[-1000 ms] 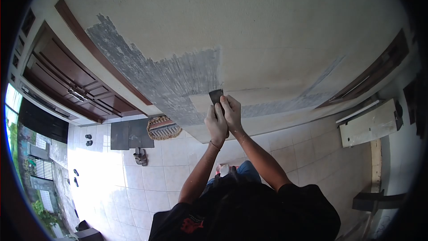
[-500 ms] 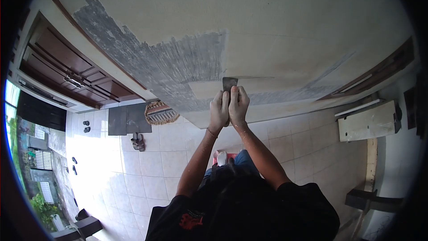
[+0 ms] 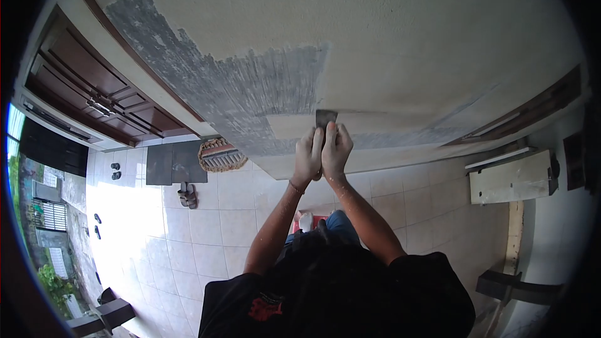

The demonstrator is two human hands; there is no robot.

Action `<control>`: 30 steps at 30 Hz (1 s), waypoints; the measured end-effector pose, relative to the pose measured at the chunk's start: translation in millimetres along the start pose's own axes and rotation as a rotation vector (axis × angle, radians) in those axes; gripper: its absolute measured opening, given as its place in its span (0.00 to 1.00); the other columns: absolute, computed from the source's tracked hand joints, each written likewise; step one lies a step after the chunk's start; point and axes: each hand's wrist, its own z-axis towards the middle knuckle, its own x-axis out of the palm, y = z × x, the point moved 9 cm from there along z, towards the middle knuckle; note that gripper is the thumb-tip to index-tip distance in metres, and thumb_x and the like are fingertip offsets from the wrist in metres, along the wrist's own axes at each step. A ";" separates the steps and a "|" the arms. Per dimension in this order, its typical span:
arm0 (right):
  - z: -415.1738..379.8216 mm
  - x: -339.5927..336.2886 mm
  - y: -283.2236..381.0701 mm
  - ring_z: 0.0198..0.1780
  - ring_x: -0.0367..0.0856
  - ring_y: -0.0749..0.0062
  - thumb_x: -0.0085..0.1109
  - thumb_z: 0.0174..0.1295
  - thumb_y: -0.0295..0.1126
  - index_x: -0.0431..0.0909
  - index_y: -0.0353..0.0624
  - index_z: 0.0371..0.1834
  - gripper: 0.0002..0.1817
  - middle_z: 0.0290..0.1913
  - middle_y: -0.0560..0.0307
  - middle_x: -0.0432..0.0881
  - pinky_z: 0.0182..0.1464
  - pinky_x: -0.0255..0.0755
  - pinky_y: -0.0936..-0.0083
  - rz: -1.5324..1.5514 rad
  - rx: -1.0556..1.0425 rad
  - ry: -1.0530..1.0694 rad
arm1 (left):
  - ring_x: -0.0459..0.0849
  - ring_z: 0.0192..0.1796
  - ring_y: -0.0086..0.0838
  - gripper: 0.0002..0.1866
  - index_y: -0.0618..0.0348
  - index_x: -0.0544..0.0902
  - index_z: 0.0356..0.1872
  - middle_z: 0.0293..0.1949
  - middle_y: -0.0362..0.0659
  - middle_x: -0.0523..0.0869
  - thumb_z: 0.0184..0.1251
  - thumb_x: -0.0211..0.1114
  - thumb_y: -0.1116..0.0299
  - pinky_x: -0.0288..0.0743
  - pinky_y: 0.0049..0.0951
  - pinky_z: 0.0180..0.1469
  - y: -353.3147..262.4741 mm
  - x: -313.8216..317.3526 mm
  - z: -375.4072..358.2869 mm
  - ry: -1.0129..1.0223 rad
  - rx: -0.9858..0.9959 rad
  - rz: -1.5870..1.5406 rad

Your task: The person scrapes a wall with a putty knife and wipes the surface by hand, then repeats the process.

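Note:
Both hands grip one scraper [image 3: 326, 116], whose flat dark blade rests against the wall [image 3: 400, 31]. My left hand [image 3: 308, 153] is closed round its handle on the left side. Pressed beside it, my right hand [image 3: 337, 149] is closed on the same tool, fingertips near the base of the blade. Pale dust covers both hands. The blade lies at the lower right edge of a rough grey scraped patch [image 3: 250, 81]; cream paint surrounds it. Most of the handle is hidden by my fingers.
Brown double doors [image 3: 103, 97] stand at the left, with a dark mat [image 3: 159, 166], a striped rug [image 3: 220, 154] and sandals [image 3: 186, 195] on the tiled floor [image 3: 238, 213]. A pale cabinet [image 3: 510, 178] is at the right. Something red [image 3: 299, 221] shows under my feet.
The view has shifted slightly. The scraper blade sits a little further right in view, and both hands keep the same grip on it.

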 end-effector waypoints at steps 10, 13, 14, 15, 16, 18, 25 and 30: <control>5.1 2.0 4.8 0.25 0.59 0.87 0.52 0.75 0.36 0.65 0.39 0.22 0.21 0.18 0.69 0.64 0.24 0.56 0.80 -0.017 -0.081 0.020 | 0.71 0.28 0.33 0.17 0.68 0.73 0.32 0.25 0.55 0.76 0.78 0.50 0.64 0.68 0.36 0.31 -10.7 -4.2 4.0 -0.021 0.039 0.041; 3.0 7.8 -2.0 0.24 0.58 0.87 0.52 0.74 0.36 0.64 0.39 0.21 0.22 0.18 0.70 0.63 0.23 0.55 0.79 0.040 -0.052 0.013 | 0.70 0.29 0.29 0.16 0.68 0.73 0.32 0.25 0.54 0.75 0.78 0.49 0.64 0.68 0.36 0.31 7.0 -5.0 3.0 -0.029 0.006 -0.010; 9.5 8.0 6.4 0.24 0.57 0.87 0.52 0.74 0.36 0.64 0.39 0.21 0.22 0.18 0.69 0.63 0.23 0.55 0.79 0.018 -0.080 0.006 | 0.69 0.26 0.36 0.17 0.69 0.73 0.32 0.25 0.57 0.75 0.77 0.50 0.64 0.68 0.37 0.31 0.6 -7.3 8.6 -0.029 0.042 0.014; 15.0 9.6 28.2 0.24 0.57 0.87 0.52 0.74 0.36 0.63 0.39 0.21 0.22 0.17 0.69 0.62 0.23 0.55 0.79 -0.009 -0.101 0.001 | 0.69 0.24 0.43 0.17 0.69 0.73 0.32 0.24 0.60 0.75 0.77 0.51 0.63 0.67 0.39 0.30 -25.1 -10.8 15.0 -0.029 0.068 0.038; 22.9 14.5 57.8 0.24 0.57 0.87 0.53 0.74 0.36 0.63 0.39 0.21 0.22 0.17 0.69 0.62 0.22 0.54 0.78 0.035 -0.138 0.017 | 0.66 0.24 0.39 0.18 0.70 0.73 0.31 0.24 0.60 0.73 0.77 0.51 0.63 0.67 0.38 0.30 -43.5 -11.1 23.9 -0.005 0.015 -0.066; 22.8 14.6 50.1 0.24 0.57 0.87 0.53 0.74 0.36 0.63 0.39 0.21 0.22 0.17 0.69 0.62 0.22 0.54 0.78 0.077 -0.109 0.012 | 0.66 0.24 0.40 0.17 0.70 0.73 0.32 0.24 0.61 0.73 0.77 0.51 0.63 0.67 0.39 0.30 -35.4 -9.1 24.0 -0.009 -0.009 -0.096; -1.3 4.0 0.1 0.29 0.61 0.86 0.52 0.75 0.39 0.66 0.40 0.23 0.21 0.23 0.70 0.66 0.29 0.58 0.80 0.031 -0.002 0.018 | 0.73 0.27 0.31 0.17 0.70 0.75 0.34 0.24 0.58 0.76 0.77 0.51 0.63 0.70 0.38 0.32 -7.4 -6.5 6.5 0.012 -0.001 0.022; 34.0 12.9 85.2 0.28 0.61 0.86 0.52 0.75 0.39 0.66 0.39 0.23 0.22 0.23 0.69 0.66 0.29 0.59 0.80 0.084 -0.045 0.033 | 0.73 0.27 0.32 0.17 0.69 0.75 0.35 0.24 0.57 0.77 0.78 0.50 0.63 0.70 0.37 0.32 -59.5 -1.6 41.9 0.064 0.026 -0.168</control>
